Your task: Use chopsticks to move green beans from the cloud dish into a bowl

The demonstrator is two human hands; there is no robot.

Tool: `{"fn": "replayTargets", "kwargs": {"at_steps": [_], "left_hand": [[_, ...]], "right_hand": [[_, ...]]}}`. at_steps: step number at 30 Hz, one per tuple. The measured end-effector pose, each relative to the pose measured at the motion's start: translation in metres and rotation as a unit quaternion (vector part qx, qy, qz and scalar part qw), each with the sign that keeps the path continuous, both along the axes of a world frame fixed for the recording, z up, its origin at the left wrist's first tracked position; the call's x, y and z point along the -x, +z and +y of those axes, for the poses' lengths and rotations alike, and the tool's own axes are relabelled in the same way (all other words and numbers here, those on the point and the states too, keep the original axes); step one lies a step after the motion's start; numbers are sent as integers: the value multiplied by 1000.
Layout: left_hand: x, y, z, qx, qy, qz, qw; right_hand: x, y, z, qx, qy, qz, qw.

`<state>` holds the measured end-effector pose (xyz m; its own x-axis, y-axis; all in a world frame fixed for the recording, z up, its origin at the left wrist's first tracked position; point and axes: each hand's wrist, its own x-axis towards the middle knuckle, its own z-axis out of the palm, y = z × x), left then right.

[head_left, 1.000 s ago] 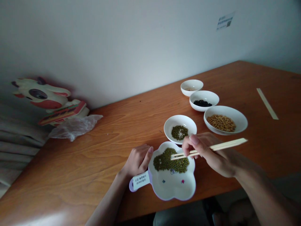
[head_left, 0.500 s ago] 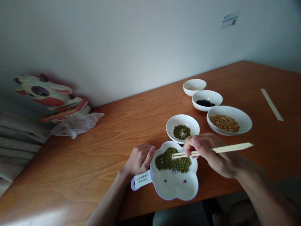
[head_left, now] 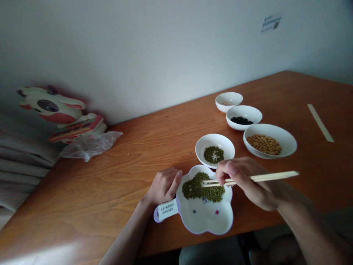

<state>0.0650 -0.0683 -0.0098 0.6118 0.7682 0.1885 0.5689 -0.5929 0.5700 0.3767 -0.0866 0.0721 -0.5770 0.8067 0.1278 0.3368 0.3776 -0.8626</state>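
Note:
My right hand (head_left: 248, 178) is closed around a pair of wooden chopsticks (head_left: 273, 176). Their two tips sit slightly apart among green mung beans (head_left: 197, 187), which are heaped in the upper half of a white, flower-shaped dish (head_left: 206, 222) with a lilac rim. At the dish's left side, my left hand (head_left: 164, 186) rests on the table, its fingers curled and its thumb against the rim; its fingertips are partly hidden. The dish's handle carries a paper label (head_left: 167, 209). Just behind the dish stands a white bowl (head_left: 202, 141) with some mung beans.
Three more white bowls stand behind on the right: one with yellowish beans (head_left: 264, 144), one with black beans (head_left: 241, 120), one with a few pale bits (head_left: 226, 103). A wooden stick (head_left: 320, 122) lies far right. Toy cow (head_left: 57, 106) and plastic bag (head_left: 92, 144) sit left.
The chopstick tips have parted very slightly over the mung beans. My left hand and the dish have stayed put; the whole view has shifted a little.

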Motion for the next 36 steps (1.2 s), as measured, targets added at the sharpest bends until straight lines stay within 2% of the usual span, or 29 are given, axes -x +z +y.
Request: {"fn": "replayTargets", "kwargs": {"at_steps": [8,14,19,26,36], "left_hand": [[-1,0,0,-4,1,1,1000],[-2,3,0,-3,0,-1,1000],[-1,2,0,-3,4,7,1000],[-3,5,0,-11,6,12,1000],[-2,1,1,-34,-6,3,999]], "right_hand": [[1,-5,1,-3,-9,9,1000],[-2,-15,1,-23,-26,50,998],[-11,-14,1,-23,-35,107,993],[-10,-7,1,-2,-21,30,999],[2,-10,3,11,-20,24,999]]}}
